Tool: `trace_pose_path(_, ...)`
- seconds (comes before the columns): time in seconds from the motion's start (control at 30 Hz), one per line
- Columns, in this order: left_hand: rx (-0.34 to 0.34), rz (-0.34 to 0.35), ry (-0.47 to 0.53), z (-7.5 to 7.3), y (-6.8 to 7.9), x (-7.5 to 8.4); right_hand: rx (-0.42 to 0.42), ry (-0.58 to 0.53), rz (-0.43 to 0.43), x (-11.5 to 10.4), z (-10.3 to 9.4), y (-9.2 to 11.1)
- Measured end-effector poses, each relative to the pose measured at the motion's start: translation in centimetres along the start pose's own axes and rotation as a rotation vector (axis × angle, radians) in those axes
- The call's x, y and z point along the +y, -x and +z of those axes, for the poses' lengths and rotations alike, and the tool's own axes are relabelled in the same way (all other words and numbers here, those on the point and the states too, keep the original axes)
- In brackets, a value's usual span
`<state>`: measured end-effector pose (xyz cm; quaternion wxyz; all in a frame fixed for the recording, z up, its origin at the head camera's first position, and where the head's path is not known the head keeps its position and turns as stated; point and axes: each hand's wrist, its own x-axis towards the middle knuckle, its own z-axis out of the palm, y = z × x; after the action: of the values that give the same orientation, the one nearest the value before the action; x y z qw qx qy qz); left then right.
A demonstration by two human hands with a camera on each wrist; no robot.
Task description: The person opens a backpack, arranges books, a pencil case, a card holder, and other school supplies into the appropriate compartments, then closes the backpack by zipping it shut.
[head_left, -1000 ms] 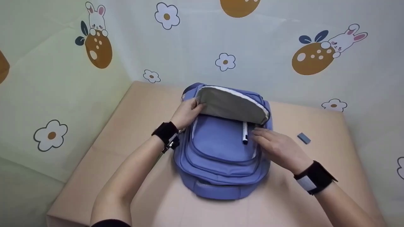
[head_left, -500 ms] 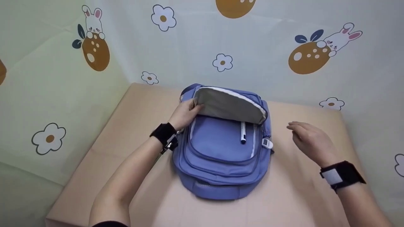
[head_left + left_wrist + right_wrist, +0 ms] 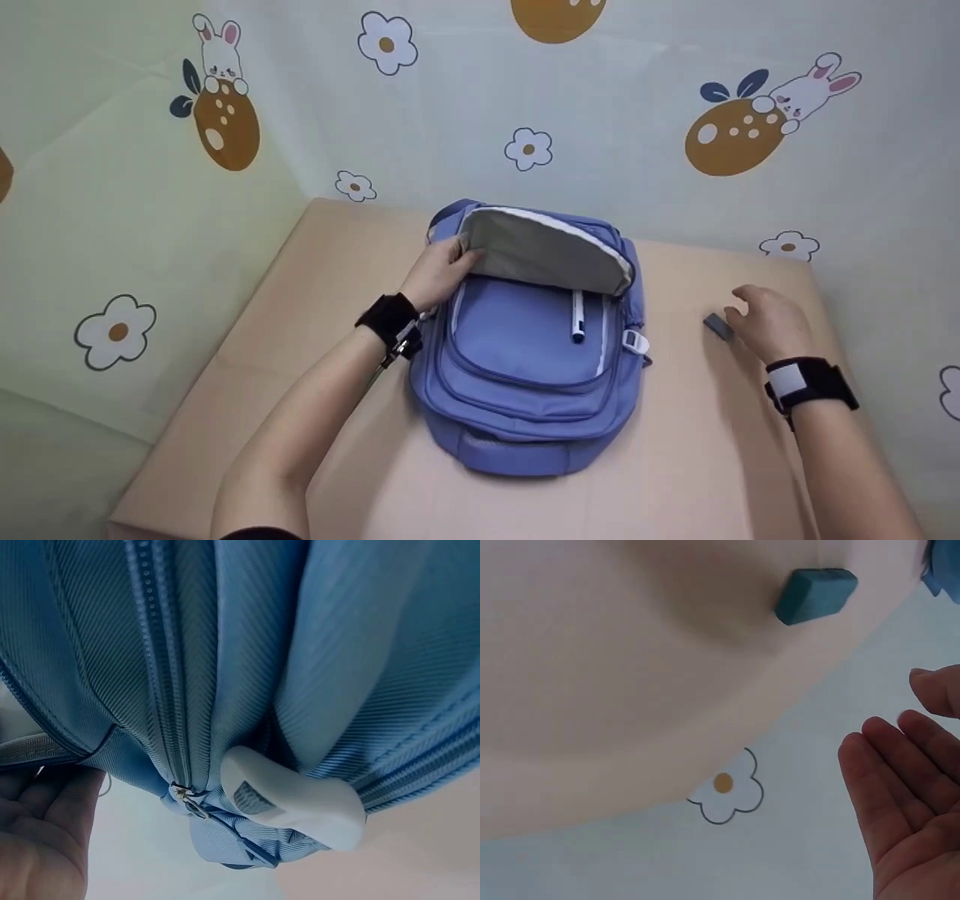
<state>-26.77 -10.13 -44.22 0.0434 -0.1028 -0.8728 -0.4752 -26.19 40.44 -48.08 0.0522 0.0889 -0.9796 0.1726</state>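
Observation:
A blue backpack [image 3: 517,450] lies on the table with its front pocket unzipped. My left hand [image 3: 435,274] pinches the left edge of the raised pocket flap [image 3: 551,247], whose grey lining shows. A white marker pen [image 3: 578,311] with a dark cap sticks out from under the flap, over the blue front panel. To the right of the bag, my right hand [image 3: 772,322] hovers beside a small blue-grey block [image 3: 717,326]. In the right wrist view its fingers [image 3: 877,787] are extended and apart from the block [image 3: 816,595], holding nothing.
The table [image 3: 360,480] has a pinkish cover. Patterned cloth walls [image 3: 450,105] stand behind it and at its sides. A white buckle [image 3: 636,342] sits on the bag's right side, and another white buckle [image 3: 292,799] shows in the left wrist view.
My right hand has left the pocket's right side and moved right to the small block. The white buckle it covered now shows. My left hand still holds the flap.

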Motion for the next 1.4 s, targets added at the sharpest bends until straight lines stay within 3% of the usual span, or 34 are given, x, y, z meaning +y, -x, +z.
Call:
trace_pose_path(0.13,0.000,-0.015,0.011,0.1,0.1,-0.1,-0.036,0.003,0.026,0.4,1.3,-0.2)
trace_pose_path(0.47,0.010,-0.021,0.000,0.2,0.0,-0.2,0.003,0.048,-0.014,-0.1,3.4,0.3)
trace_pose_path(1.0,0.008,0.001,-0.005,0.2,0.1,-0.2,0.008,0.024,0.045,-0.4,3.6,0.4)
trace_pose_path(1.17,0.009,0.005,0.003,0.2,0.1,-0.2,0.112,-0.040,-0.004,-2.1,1.5,0.8)
trace_pose_path(1.4,0.005,0.002,0.009,0.1,0.1,-0.1,0.381,-0.059,-0.240,-6.4,-2.1,1.5)
